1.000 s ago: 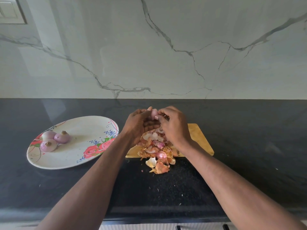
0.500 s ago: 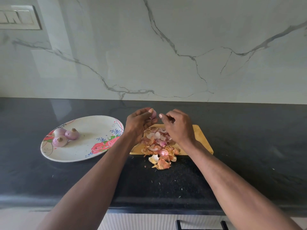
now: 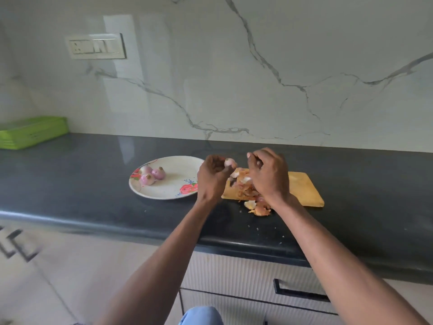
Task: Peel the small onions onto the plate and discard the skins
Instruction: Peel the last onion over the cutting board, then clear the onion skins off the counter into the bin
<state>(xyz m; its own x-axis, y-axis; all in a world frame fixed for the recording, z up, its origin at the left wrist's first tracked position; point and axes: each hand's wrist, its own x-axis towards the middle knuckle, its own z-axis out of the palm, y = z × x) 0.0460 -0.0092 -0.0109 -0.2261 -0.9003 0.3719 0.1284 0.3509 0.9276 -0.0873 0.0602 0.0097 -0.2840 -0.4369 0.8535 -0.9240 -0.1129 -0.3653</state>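
Observation:
My left hand grips a small pale pink onion at its fingertips, just right of the plate's edge. My right hand hovers a little to the right above the cutting board, fingers curled, apart from the onion; whether it pinches a scrap of skin I cannot tell. A heap of orange and white onion skins lies on the board and spills onto the counter in front. Three peeled onions sit at the left of the floral plate.
The dark counter runs along a marble wall. A green tray stands at the far left and a switch panel is on the wall. White drawers lie below the counter edge. Small skin flecks dot the counter front.
My hands have drawn apart: the left keeps the onion while the right has pulled off to the right. The camera has pulled back and turned left, showing the green tray and drawers.

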